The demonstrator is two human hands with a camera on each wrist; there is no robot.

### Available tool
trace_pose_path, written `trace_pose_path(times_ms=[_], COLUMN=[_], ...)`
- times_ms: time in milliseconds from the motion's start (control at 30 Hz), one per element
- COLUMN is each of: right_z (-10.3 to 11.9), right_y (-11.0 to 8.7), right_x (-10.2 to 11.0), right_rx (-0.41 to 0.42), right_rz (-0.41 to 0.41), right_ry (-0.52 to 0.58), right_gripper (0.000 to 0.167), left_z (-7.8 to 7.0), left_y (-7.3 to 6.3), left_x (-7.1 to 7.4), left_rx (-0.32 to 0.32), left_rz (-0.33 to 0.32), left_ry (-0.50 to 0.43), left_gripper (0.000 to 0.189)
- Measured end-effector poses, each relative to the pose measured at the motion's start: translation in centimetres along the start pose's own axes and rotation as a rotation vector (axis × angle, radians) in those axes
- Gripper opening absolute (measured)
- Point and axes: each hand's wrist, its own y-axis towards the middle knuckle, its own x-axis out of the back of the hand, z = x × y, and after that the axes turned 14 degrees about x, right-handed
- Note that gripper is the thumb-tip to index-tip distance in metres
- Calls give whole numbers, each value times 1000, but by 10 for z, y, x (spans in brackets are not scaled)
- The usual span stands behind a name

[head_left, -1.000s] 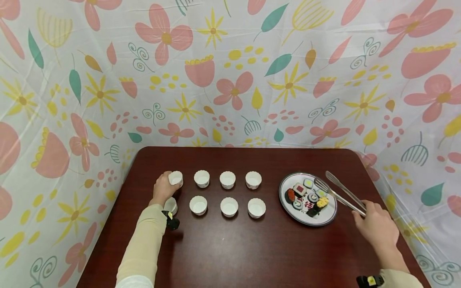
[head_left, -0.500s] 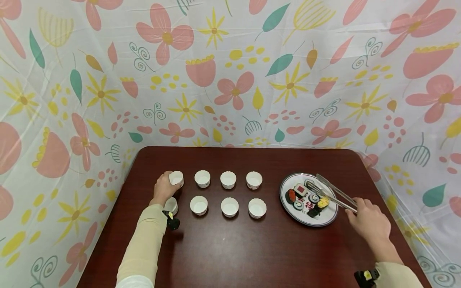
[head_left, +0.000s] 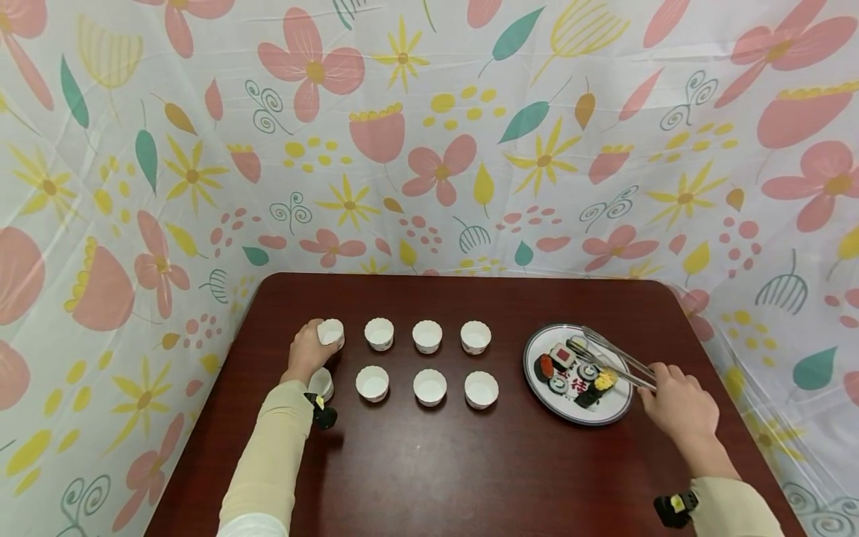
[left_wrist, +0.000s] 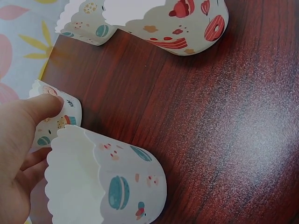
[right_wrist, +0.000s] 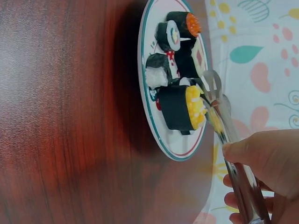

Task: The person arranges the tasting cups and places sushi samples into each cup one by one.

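Note:
My left hand [head_left: 309, 352] pinches the far-left paper baking cup [head_left: 331, 333] by its side; the left wrist view shows the thumb against the printed cup [left_wrist: 71, 106]. Just in front of it stands another baking cup [left_wrist: 126, 186], partly hidden by the left hand and wrist in the head view. In my right hand [head_left: 684, 406] are metal serving tongs [head_left: 627, 359], held by the handle. Their tips reach over the back right of a round plate [head_left: 553, 406] bearing several sushi pieces [right_wrist: 180, 107]. Whether the tips grip a piece I cannot tell.
More white baking cups [head_left: 429, 388] stand in two rows across the middle of the dark wooden table [head_left: 416, 477]. A floral cloth [head_left: 429, 149] hangs behind and on both sides of the table.
My right hand has moved left, bringing the tongs from the plate's right edge to over the back sushi, and the tong arms have come closer together. My left hand keeps its hold.

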Motion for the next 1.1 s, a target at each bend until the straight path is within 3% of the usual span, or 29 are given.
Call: trace_pose_path(times_ms=[1100], right_z=[4], right_y=[0], right_x=[7], right_rx=[0], right_rz=[8], right_ry=[-10], right_gripper=[33], left_z=[-2], left_y=[-1], left_x=[2], left_rx=[0], left_rz=[1], left_ry=[-7], left_gripper=[68])
